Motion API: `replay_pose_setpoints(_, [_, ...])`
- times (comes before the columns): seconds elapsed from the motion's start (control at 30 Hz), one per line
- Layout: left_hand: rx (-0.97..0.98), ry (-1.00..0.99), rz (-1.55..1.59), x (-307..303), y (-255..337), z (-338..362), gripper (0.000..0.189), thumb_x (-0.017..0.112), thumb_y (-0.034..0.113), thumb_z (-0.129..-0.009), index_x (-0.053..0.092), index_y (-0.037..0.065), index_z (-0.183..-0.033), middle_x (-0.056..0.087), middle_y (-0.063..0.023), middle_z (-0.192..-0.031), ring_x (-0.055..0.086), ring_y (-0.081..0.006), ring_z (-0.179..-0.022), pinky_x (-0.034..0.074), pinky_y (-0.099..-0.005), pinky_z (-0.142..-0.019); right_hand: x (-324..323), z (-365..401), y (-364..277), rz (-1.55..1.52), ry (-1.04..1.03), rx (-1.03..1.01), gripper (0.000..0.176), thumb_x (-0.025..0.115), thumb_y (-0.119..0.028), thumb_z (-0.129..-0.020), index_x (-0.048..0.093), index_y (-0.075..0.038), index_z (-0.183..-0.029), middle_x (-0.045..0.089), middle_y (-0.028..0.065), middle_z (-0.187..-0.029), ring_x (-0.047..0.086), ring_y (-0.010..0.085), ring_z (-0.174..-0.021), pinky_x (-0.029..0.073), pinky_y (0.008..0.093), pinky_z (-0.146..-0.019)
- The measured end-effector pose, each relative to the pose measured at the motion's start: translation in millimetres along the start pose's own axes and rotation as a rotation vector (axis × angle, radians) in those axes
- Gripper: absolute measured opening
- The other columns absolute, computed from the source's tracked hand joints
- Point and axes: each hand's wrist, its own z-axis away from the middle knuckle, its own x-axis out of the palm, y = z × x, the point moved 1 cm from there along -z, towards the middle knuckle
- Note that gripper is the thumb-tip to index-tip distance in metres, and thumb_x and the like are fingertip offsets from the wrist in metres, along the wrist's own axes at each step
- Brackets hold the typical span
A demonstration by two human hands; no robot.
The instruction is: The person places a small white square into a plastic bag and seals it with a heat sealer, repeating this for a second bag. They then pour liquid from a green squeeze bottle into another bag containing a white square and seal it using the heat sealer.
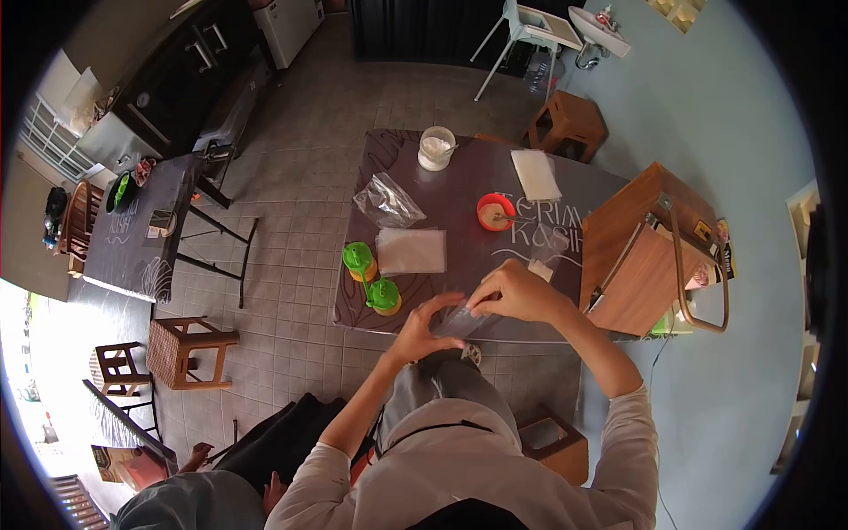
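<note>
Near the front edge of the dark table, my left hand [427, 330] curves around one side of a clear plastic bag [458, 321], thumb and fingers apart. The fingers of my right hand [503, 291] pinch the bag's upper right part. Beyond my hands lies a stack of clear bags [412, 251], with a crumpled plastic bag [389, 201] behind it. Two green-topped bottles [371, 278] stand to the left. A red bowl [495, 213] holds a pale substance and a spoon. Farther back is a jar of white powder [435, 148].
Another stack of bags [535, 175] lies at the back right. A wooden cabinet [645, 256] stands on the table's right end. A person [212, 495] in dark clothing is at the lower left. Stools [190, 352] stand on the floor.
</note>
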Motion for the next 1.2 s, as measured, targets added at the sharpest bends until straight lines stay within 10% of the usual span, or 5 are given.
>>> replay_pose_setpoints(0.37, [-0.223,0.295,-0.153,13.2,-21.7,46.9,0.028,0.072,0.013,-0.073,0.054,-0.001,-0.089,0.062,-0.0160,-0.074,0.064,-0.0288,-0.068,0.046,-0.0336,-0.058,64.0,-34.0,19.3,0.012,-0.023,-0.077,0.010,0.068,-0.007,-0.070,0.066,0.002,-0.076,0.064,0.0124,-0.067,0.065,0.0188,-0.061,0.051,0.0276,-0.059])
replay_pose_setpoints(0.47, [-0.246,0.358,-0.170,5.0,-32.7,63.3,0.021,0.070,0.010,-0.075,0.055,0.001,-0.085,0.062,-0.0093,-0.071,0.060,-0.0119,-0.066,0.045,-0.0274,-0.059,81.6,-40.4,34.9,-0.171,-0.069,-0.030,0.014,0.068,-0.008,-0.072,0.067,-0.001,-0.083,0.066,0.0095,-0.073,0.065,0.0165,-0.066,0.052,0.0260,-0.064])
replay_pose_setpoints(0.6, [-0.261,0.486,-0.199,-11.5,-35.0,78.6,0.020,0.069,0.012,-0.078,0.054,0.001,-0.084,0.061,-0.0096,-0.069,0.059,-0.0165,-0.062,0.045,-0.0286,-0.057,137.8,-60.5,119.9,-0.749,0.037,0.115,0.047,0.070,-0.009,-0.071,0.057,-0.006,-0.116,0.064,0.0102,-0.101,0.061,0.0171,-0.091,0.048,0.0282,-0.079])
replay_pose_setpoints(0.8, [-0.360,0.486,-0.230,-27.4,-27.4,87.6,0.023,0.070,0.016,-0.077,0.053,0.002,-0.083,0.058,-0.0096,-0.065,0.055,-0.0185,-0.055,0.044,-0.0287,-0.055,236.3,-111.8,163.4,-0.111,0.415,0.020,0.088,0.079,-0.034,-0.061,0.036,-0.014,-0.135,0.049,0.0100,-0.128,0.047,0.0231,-0.117,0.035,0.0442,-0.095])
replay_pose_setpoints(1.2, [-0.394,0.477,-0.123,-24.9,-35.7,75.7,0.028,0.073,0.015,-0.075,0.051,0.003,-0.085,0.061,-0.0071,-0.067,0.056,-0.0112,-0.056,0.043,-0.0245,-0.052,182.1,-80.1,125.5,-0.537,0.707,0.026,0.054,0.079,-0.017,-0.064,0.051,-0.005,-0.109,0.057,0.0037,-0.098,0.055,0.0135,-0.091,0.044,0.0306,-0.082])
